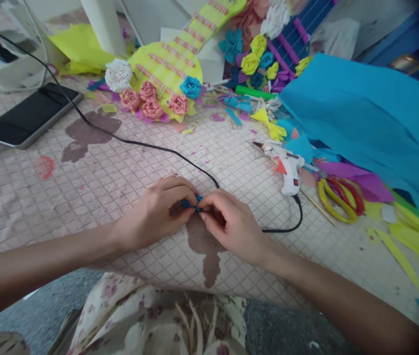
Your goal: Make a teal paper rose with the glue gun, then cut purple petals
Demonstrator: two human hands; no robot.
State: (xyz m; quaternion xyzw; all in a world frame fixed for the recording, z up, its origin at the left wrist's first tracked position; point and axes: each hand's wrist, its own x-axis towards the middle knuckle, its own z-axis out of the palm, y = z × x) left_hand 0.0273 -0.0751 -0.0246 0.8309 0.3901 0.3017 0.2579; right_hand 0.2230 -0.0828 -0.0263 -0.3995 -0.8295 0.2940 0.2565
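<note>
A person's left hand (157,212) and right hand (233,222) clamp fingertips together on a small blue paper (197,201) over a tablecloth (138,167). Right of the fingers lie a glue gun (289,170) and, farther, scissors (343,201); ahead-left of them, a phone (27,116); beyond, a yellow guitar (185,71) bearing 4 pink roses (152,107).

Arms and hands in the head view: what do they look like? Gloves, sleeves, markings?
Left hand and right hand: ungloved, no rings visible. Left forearm and right forearm: no sleeve, watch or bracelet in view, no clear markings. Below, a cream floral garment with pale cords.
</note>
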